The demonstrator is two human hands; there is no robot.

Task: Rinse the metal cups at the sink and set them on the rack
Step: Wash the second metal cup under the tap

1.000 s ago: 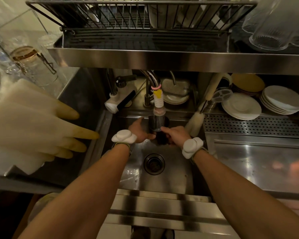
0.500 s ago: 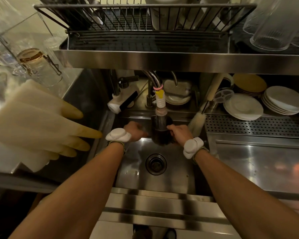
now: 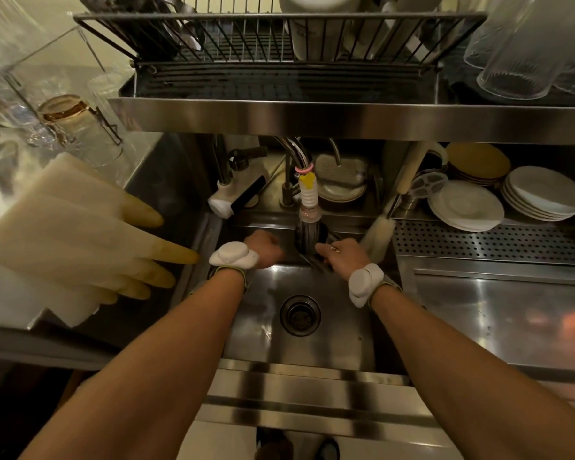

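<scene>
The fingers (image 3: 323, 249) of the right hand (image 3: 342, 255) curl onto the near side of the metal cup (image 3: 307, 239), gripping it so its mouth sits directly under the faucet nozzle (image 3: 308, 199) — that way the stream appears to run straight into it. The left hand (image 3: 264, 248) is just beside the cup with its fingers curled in; whether it touches the cup or holds anything cannot be told. Both hands work low in the sink (image 3: 342, 330), beyond the drain (image 3: 300, 315), so runoff stays in the basin. The rack (image 3: 279, 17) stands overhead on the shelf — placed, it seems, so a rinsed cup only needs lifting straight up
</scene>
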